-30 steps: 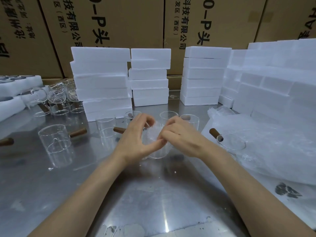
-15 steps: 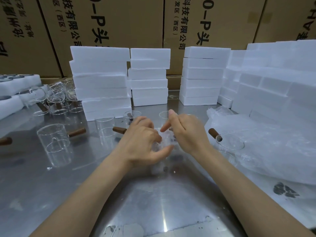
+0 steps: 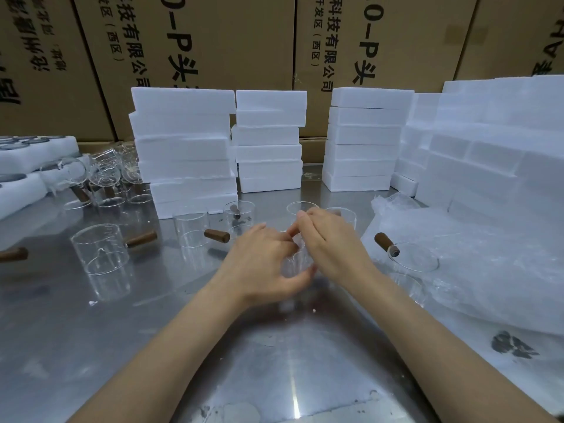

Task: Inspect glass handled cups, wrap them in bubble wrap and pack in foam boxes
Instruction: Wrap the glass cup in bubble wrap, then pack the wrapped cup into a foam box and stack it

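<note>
Cardboard cartons (image 3: pixel 213 41) are standing behind the steel worktop (image 3: pixel 91 346), with stacked foam boxes (image 3: pixel 183 148) lining its far edge and climbing along its right edge. A heap of bubble wrap (image 3: pixel 488 270) is lying at the right side, one glass cup (image 3: pixel 412 259) resting on it. More cups (image 3: pixel 100 251) are standing toward the left edge. At the middle, the left hand (image 3: pixel 259 264) and right hand (image 3: pixel 332 248) are curling fingers round a wrapped cup (image 3: pixel 297 264) between them, thumbs beneath. Bare steel is lying open toward the near edge.

Head camera looks forward and down, close over the table (image 3: pixel 91 346).
</note>
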`<control>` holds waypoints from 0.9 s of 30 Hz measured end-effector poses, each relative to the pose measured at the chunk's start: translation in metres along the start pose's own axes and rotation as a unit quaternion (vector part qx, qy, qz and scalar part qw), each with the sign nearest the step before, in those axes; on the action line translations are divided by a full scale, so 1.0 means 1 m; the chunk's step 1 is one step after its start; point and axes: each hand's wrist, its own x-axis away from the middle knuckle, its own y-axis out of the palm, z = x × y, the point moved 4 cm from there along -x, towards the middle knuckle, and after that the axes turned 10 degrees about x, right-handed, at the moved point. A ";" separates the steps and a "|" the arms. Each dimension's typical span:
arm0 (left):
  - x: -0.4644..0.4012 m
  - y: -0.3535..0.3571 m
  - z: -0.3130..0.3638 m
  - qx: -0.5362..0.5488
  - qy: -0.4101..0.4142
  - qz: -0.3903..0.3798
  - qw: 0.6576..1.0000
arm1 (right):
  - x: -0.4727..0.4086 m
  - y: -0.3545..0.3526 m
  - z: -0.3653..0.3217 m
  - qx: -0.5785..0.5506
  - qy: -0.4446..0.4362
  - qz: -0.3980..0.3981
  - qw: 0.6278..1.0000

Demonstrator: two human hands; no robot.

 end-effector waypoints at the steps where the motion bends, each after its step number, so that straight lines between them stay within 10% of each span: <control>1: 0.000 0.001 0.000 0.006 0.006 -0.003 1.000 | 0.000 0.001 0.000 0.010 -0.001 0.003 1.000; 9: 0.011 -0.019 -0.004 0.127 -0.064 0.198 0.970 | 0.001 0.003 0.011 0.097 0.064 -0.045 0.992; 20: -0.008 -0.030 -0.003 0.235 -0.120 0.245 0.933 | -0.003 -0.014 0.009 0.169 0.101 -0.038 0.980; 27: -0.107 -0.064 -0.053 0.319 -0.203 0.241 0.894 | -0.097 -0.069 -0.003 -0.230 0.139 0.031 0.963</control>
